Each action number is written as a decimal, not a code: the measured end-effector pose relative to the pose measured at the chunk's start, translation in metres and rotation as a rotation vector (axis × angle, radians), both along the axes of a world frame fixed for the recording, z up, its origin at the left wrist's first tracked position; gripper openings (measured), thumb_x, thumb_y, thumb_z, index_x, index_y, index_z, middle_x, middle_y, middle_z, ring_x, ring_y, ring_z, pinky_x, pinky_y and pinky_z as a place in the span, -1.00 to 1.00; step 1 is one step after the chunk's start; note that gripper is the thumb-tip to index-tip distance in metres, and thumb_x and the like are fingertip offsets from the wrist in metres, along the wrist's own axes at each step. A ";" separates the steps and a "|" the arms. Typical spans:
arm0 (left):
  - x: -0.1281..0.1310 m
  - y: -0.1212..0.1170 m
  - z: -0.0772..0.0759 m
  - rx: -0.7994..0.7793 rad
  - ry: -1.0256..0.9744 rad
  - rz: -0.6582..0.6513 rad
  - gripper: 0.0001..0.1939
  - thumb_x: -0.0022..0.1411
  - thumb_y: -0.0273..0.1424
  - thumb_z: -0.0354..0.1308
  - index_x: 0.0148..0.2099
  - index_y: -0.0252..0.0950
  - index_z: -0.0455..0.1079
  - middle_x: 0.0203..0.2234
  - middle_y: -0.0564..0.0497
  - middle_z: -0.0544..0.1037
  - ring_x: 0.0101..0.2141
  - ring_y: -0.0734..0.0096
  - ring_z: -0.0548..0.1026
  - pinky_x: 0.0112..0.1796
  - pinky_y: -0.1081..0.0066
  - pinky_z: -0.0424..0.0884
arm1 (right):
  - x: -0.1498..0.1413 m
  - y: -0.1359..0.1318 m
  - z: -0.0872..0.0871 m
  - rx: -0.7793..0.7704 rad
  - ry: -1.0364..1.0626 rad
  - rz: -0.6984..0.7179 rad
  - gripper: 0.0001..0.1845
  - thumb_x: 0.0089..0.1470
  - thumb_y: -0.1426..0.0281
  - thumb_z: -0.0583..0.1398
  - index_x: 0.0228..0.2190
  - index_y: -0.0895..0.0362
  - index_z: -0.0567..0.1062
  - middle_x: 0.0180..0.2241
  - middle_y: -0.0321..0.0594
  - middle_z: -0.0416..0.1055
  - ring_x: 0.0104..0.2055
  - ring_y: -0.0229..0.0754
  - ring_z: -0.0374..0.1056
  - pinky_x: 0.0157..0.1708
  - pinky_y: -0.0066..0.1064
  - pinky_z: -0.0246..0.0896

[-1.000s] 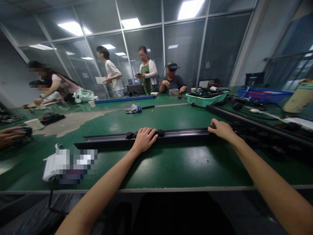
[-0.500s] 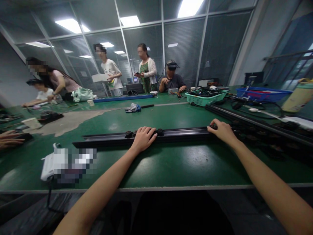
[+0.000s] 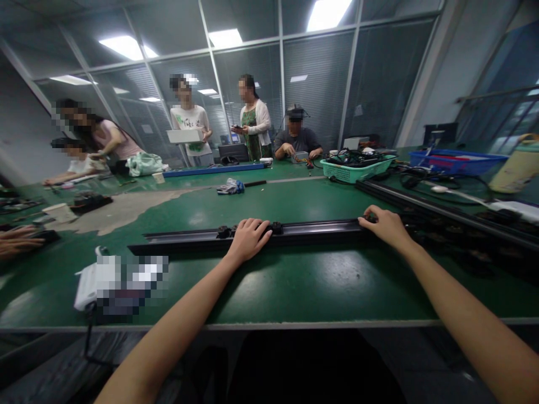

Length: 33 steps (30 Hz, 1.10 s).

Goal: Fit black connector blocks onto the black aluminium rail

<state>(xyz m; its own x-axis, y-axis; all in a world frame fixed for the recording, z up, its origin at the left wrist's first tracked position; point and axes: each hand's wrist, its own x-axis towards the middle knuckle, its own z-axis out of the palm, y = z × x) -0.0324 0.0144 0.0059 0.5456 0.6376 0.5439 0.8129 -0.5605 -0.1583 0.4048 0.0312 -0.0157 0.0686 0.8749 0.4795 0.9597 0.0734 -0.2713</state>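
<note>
A long black metal rail (image 3: 320, 226) lies crosswise on the green table in front of me. My left hand (image 3: 248, 240) is draped over its middle, fingers curled across the top and thumb on the near side. Small black parts (image 3: 224, 231) sit in the channel on both sides of that hand; those under the palm are hidden. At the rail's right end, my right hand (image 3: 382, 224) pinches a small black part (image 3: 370, 217) between thumb and forefinger. The fingers cover most of this part, so its exact kind is unclear.
More black rails (image 3: 446, 210) and several black parts lie at right. Beyond stand a green basket (image 3: 357, 173) of cables and a blue tray (image 3: 458, 161). A white device (image 3: 95, 283) with a cord is at left. Gloves (image 3: 231, 186) lie mid-table; co-workers are across the table.
Both my hands keep their places on the rail. The view has shifted slightly. Across the table, a standing person with a white box has turned more toward me.
</note>
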 end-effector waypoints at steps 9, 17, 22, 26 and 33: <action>0.000 0.000 0.000 -0.002 -0.005 -0.001 -0.58 0.45 -0.16 -0.17 0.15 -0.20 0.34 -0.06 -0.12 0.48 -0.02 0.19 0.37 0.03 0.16 0.22 | 0.009 0.000 -0.002 -0.003 -0.005 -0.067 -0.66 0.05 0.06 0.08 -0.35 0.05 0.42 -0.41 -0.15 0.43 -0.34 -0.04 0.33 -0.30 -0.29 0.09; 0.001 0.000 0.001 0.001 -0.002 0.000 -0.58 0.45 -0.16 -0.17 0.15 -0.20 0.33 -0.06 -0.11 0.48 -0.02 0.18 0.38 0.02 0.16 0.23 | 0.014 0.002 -0.002 -0.029 0.010 -0.118 -0.67 0.02 0.07 0.10 -0.34 0.05 0.43 -0.40 -0.14 0.44 -0.30 -0.01 0.35 -0.28 -0.27 0.10; 0.001 0.000 0.000 0.000 0.000 -0.002 -0.58 0.45 -0.16 -0.17 0.15 -0.20 0.33 -0.06 -0.12 0.49 -0.02 0.18 0.38 0.02 0.15 0.23 | 0.018 0.000 -0.001 -0.049 0.001 -0.141 -0.66 0.03 0.07 0.10 -0.32 0.06 0.44 -0.39 -0.13 0.46 -0.29 0.00 0.35 -0.25 -0.25 0.11; 0.001 0.000 0.000 0.000 -0.005 -0.005 -0.58 0.45 -0.16 -0.17 0.15 -0.19 0.34 -0.07 -0.11 0.49 -0.03 0.18 0.38 0.02 0.15 0.24 | 0.024 -0.002 0.000 -0.049 -0.031 -0.213 -0.64 0.03 0.06 0.11 -0.31 0.06 0.46 -0.40 -0.10 0.46 -0.28 0.04 0.35 -0.24 -0.20 0.10; 0.002 0.000 0.001 -0.003 -0.002 -0.001 -0.58 0.45 -0.16 -0.17 0.15 -0.19 0.34 -0.06 -0.11 0.49 -0.02 0.17 0.38 0.03 0.15 0.23 | 0.027 0.000 -0.001 -0.063 -0.043 -0.224 -0.63 0.03 0.04 0.11 -0.29 0.06 0.46 -0.39 -0.07 0.47 -0.26 0.06 0.35 -0.24 -0.20 0.09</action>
